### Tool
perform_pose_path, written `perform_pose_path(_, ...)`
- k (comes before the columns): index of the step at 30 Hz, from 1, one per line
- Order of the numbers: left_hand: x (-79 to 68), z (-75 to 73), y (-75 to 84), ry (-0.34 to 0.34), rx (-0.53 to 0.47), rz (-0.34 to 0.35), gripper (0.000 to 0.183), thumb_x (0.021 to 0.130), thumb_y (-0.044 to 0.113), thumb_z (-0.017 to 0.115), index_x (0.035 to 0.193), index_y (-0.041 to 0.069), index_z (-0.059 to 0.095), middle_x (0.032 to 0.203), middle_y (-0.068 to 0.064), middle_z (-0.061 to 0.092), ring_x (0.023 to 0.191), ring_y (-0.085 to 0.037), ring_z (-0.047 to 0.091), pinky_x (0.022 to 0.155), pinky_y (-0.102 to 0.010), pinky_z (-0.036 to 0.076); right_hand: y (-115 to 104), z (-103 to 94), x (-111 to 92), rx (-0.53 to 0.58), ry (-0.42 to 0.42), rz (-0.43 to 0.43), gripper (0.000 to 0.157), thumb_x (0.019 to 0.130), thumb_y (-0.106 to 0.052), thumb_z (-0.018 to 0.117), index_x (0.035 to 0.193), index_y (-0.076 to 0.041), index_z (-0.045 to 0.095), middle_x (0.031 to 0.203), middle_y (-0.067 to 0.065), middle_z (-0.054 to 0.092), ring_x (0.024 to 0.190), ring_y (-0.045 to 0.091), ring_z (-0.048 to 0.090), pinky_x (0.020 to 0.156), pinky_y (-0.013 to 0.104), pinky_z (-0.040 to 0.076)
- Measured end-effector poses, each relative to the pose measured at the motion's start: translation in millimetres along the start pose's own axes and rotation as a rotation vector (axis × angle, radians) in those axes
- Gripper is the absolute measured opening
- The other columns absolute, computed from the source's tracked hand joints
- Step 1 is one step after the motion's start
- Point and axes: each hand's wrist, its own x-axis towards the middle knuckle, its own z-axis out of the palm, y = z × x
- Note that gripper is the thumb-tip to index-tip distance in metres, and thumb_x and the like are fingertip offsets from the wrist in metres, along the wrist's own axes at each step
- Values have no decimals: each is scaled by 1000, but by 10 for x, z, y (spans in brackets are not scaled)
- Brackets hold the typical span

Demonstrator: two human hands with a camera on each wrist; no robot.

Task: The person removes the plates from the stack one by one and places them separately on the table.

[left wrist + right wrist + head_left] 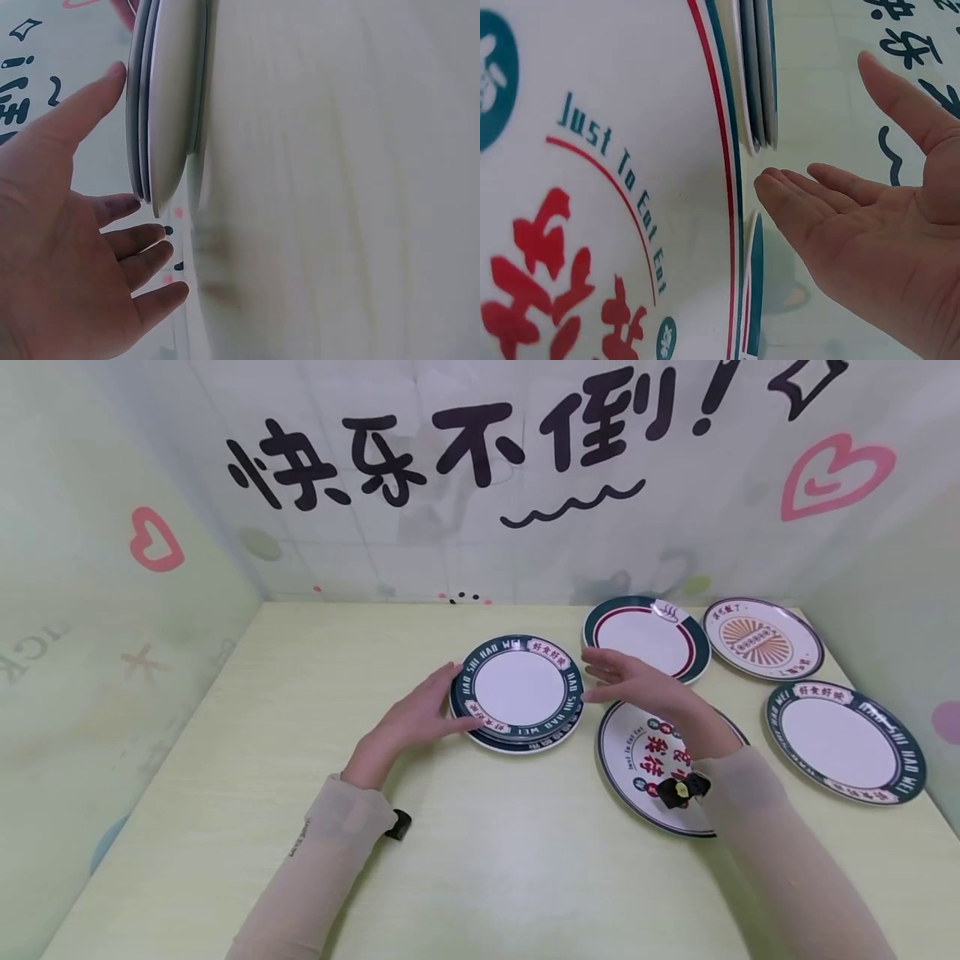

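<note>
A small stack of round plates (519, 687) lies on the table, the top one white with a dark green lettered rim. My left hand (411, 718) is at the stack's left edge, fingers spread and fairly straight. In the left wrist view its thumb and index tips meet or nearly meet the plates' rims (142, 112). On the other side, my right hand (637, 687) hovers beside the stack's right edge, above a larger plate with red characters (626, 764). The right wrist view shows its fingers extended, with a gap to the stacked plates (757, 82).
Behind the right hand lies a green-rimmed plate (637, 639). Farther right are a plate with an orange sunburst (765, 639) and another green-lettered plate (840, 745). Printed walls (390, 552) enclose the pale table (247, 760) at the back and sides.
</note>
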Motion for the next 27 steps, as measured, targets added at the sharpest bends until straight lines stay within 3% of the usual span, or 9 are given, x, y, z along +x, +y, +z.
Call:
perform_pose_path(12, 30, -58, 52, 38, 55, -19, 88, 91, 55, 65, 157, 10, 29, 168, -10, 18, 155, -31, 18, 126, -52, 24, 71, 94, 150, -70, -43, 39, 96, 88, -15, 75, 161, -8, 13, 169, 14, 9, 156, 35, 10, 126, 48, 22)
perform_pose_path(20, 26, -69, 157, 100, 35, -52, 79, 91, 44, 70, 152, 6, 39, 160, -15, 36, 150, -35, 31, 124, -50, 29, 158, 119, 207, -84, -36, -4, 95, 88, -10, 74, 159, -1, 12, 166, 21, 13, 154, 39, 15, 125, 48, 23)
perform_pose_path(27, 57, -63, 190, 151, 30, -80, 71, 91, 39, 72, 148, 6, 46, 154, -16, 45, 141, -35, 43, 120, -49, 37, 152, 131, 241, -170, -33, -28, 91, 86, -7, 75, 158, 0, 18, 164, 23, 20, 153, 40, 18, 125, 49, 24)
